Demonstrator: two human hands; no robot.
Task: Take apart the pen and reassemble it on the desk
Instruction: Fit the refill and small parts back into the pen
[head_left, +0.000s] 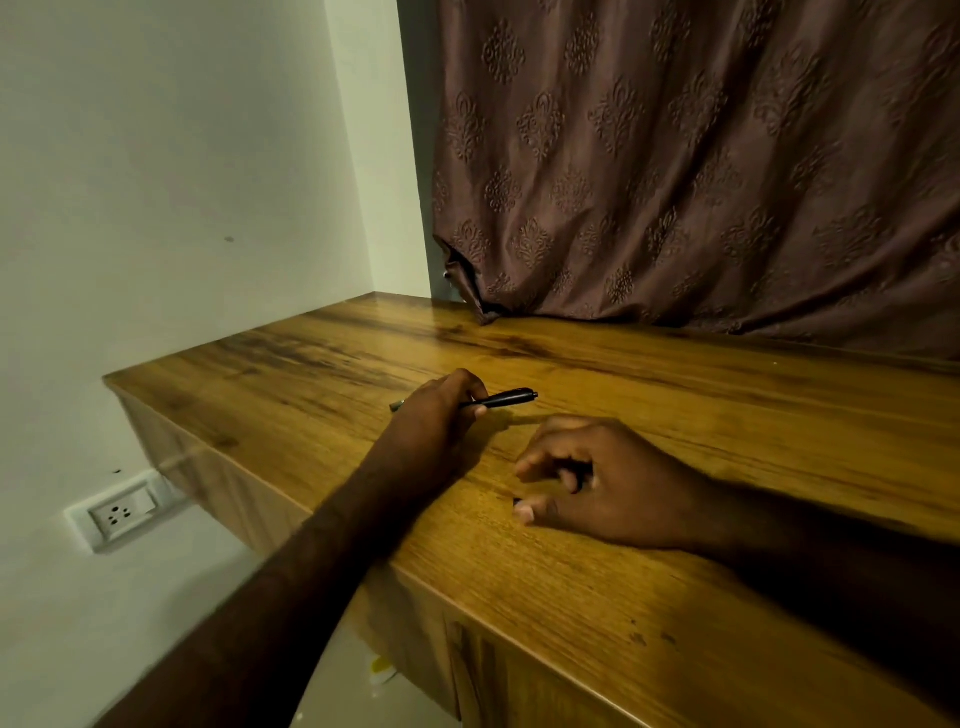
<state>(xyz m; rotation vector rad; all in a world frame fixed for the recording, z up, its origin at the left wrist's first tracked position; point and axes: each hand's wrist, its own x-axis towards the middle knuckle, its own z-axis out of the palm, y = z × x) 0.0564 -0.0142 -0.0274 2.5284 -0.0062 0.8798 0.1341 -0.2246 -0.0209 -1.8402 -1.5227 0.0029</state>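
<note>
— Desk (649, 395)?
— Wood-grain top, smooth, semi-gloss; it takes a soft sheen under my hands.
— The pen (506, 399) in my left hand (436, 415)?
— Black barrel, glossy, looks like plastic; the far tip looks duller, greyish.
— Behind?
— Curtain (701, 166): brown cloth, embossed motifs, faint lustre. Wall (182, 171): matt paint. Socket plate (122, 512): smooth white plastic.

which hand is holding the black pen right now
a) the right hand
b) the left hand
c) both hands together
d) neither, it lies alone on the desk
b: the left hand closes its fingers around the pen over the desk, while the right hand rests apart from it, nearer the desk's front edge.
</note>
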